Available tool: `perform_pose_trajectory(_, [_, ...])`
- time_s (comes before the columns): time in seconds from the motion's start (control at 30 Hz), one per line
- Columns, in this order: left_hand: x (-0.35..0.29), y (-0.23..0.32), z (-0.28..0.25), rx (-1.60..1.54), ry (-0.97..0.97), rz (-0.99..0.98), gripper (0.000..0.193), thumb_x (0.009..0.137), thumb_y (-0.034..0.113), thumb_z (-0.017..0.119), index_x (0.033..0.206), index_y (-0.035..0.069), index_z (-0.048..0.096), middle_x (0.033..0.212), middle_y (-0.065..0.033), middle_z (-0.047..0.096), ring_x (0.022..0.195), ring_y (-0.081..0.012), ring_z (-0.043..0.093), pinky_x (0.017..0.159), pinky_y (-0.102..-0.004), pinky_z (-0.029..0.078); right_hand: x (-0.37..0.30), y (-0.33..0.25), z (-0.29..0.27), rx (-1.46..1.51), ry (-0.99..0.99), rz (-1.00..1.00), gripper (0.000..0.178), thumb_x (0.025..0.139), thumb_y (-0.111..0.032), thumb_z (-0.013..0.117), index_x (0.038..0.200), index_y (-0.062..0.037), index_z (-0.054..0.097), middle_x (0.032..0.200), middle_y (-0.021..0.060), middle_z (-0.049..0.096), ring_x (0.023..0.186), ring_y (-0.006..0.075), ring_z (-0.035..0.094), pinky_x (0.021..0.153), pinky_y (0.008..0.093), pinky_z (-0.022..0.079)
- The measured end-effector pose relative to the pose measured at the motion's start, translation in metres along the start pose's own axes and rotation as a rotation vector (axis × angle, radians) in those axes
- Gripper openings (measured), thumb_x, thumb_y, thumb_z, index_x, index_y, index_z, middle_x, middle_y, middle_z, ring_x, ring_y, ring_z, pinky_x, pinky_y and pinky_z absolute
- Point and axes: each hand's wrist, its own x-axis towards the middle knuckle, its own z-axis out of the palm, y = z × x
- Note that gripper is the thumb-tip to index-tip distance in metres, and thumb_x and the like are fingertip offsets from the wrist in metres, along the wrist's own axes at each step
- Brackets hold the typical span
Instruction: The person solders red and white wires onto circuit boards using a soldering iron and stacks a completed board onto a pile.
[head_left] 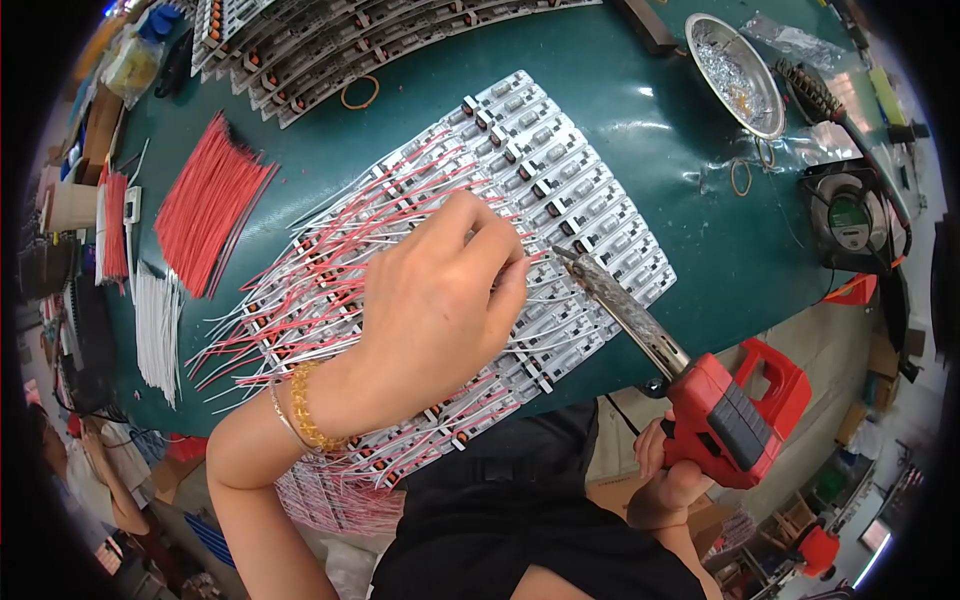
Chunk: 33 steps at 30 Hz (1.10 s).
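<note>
A panel of small circuit boards (590, 200) lies tilted on the green table, with many red and white wires (320, 270) trailing off its left part. Over its middle, my left hand (440, 280) is closed in a pinch, thumb and forefinger together at a red wire among the boards. My right hand (670, 475) grips a red soldering gun (725, 420) by its handle, below the table's front edge. The gun's dark metal tip (570, 258) reaches the boards just right of my left fingertips. Whether it touches a board I cannot tell.
Bundles of red wires (210, 205) and white wires (157, 335) lie at the left. Stacked board panels (330, 50) stand at the back. A metal bowl (735, 75) with shiny scraps, a coiled iron holder (808, 92) and a small fan (850, 215) are at the right.
</note>
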Motion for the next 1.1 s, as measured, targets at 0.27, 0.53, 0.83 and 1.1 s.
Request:
perform_pose_trajectory(0.27, [0.000, -0.004, -0.001, -0.003, 0.010, 0.014, 0.008, 0.080, 0.001, 0.072, 0.081, 0.000, 0.064, 0.082, -0.0084, 0.057, 0.068, -0.0207, 0.064, 0.059, -0.0304, 0.051, 0.000, -0.001, 0.000, -0.695, -0.063, -0.015, 0.065, 0.078, -0.072, 0.064, 0.090, -0.0090, 0.066, 0.085, 0.0025, 0.060, 0.072, 0.0188, 0.057, 0.064, 0.0321, 0.044])
perform_pose_trajectory(0.53, [0.001, -0.001, -0.001, -0.020, 0.007, 0.005, 0.007, 0.080, 0.002, 0.071, 0.081, 0.000, 0.064, 0.082, -0.0087, 0.058, 0.067, -0.0215, 0.064, 0.059, -0.0315, 0.051, 0.002, 0.007, 0.004, -0.195, -0.023, -0.112, 0.095, 0.077, -0.065, 0.069, 0.127, 0.0129, 0.047, 0.049, -0.0019, 0.046, 0.040, 0.0109, 0.045, 0.044, 0.0242, 0.037])
perform_pose_trajectory(0.83, [0.001, 0.000, -0.005, -0.189, 0.041, 0.059, 0.009, 0.082, 0.004, 0.069, 0.083, 0.001, 0.061, 0.089, -0.0102, 0.056, 0.066, -0.0259, 0.062, 0.056, -0.0351, 0.050, 0.011, -0.017, 0.030, -0.062, -0.003, 0.005, 0.098, 0.077, -0.067, 0.069, 0.129, 0.0132, 0.046, 0.049, -0.0029, 0.044, 0.040, 0.0105, 0.045, 0.044, 0.0234, 0.037])
perform_pose_trajectory(1.1, [-0.010, 0.010, 0.010, -0.098, 0.031, 0.079, 0.012, 0.080, -0.005, 0.070, 0.083, -0.001, 0.060, 0.091, -0.0098, 0.057, 0.068, -0.0187, 0.058, 0.054, -0.0285, 0.047, 0.002, -0.022, 0.023, -0.067, -0.038, 0.054, 0.097, 0.076, -0.071, 0.065, 0.126, 0.0103, 0.047, 0.049, -0.0032, 0.044, 0.040, 0.0110, 0.045, 0.045, 0.0249, 0.038])
